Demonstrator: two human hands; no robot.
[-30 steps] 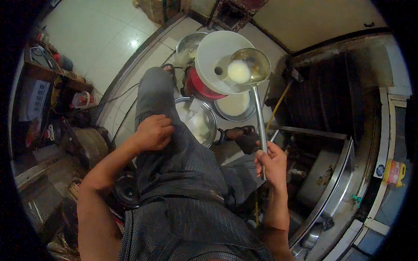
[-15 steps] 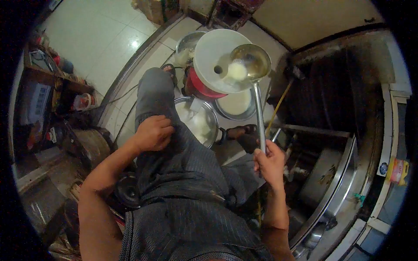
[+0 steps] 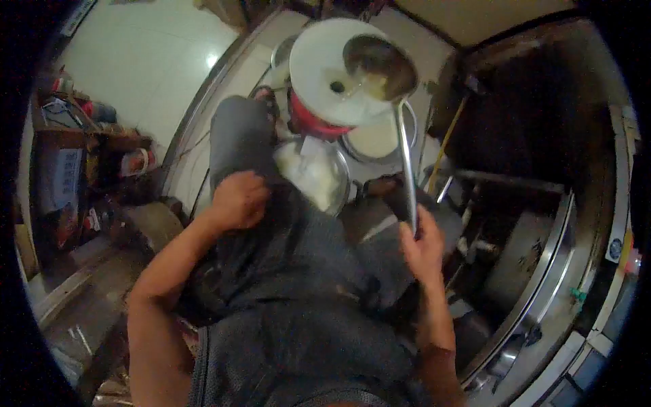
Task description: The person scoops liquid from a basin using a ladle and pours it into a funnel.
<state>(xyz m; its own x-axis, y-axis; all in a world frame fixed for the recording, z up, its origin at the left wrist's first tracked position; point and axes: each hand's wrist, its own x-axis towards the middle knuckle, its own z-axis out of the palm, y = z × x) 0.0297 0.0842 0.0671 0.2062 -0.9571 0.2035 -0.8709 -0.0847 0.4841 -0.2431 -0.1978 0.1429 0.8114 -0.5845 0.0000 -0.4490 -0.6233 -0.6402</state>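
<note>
My right hand (image 3: 424,247) is wrapped round the long metal handle of a ladle (image 3: 381,68). The ladle's bowl is over the right side of a wide white hopper (image 3: 315,57) with a dark round hole in its middle. Pale, wet-looking patches show in and around the ladle bowl, blurred by motion. Under the hopper is a red machine body (image 3: 312,117). My left hand (image 3: 241,200) rests on my left thigh, fingers curled in, with nothing visible in it.
Below the hopper stand a metal basin of cream-coloured liquid (image 3: 373,141) and another metal basin with whitish contents (image 3: 322,178). A metal-edged unit (image 3: 542,271) is at my right. Shelves (image 3: 88,139) with assorted items stand at the left.
The ladle bowl has turned and looks darker inside, with less pale liquid showing. My right hand still grips its handle. My left hand stays on the thigh. The whole view has shifted slightly.
</note>
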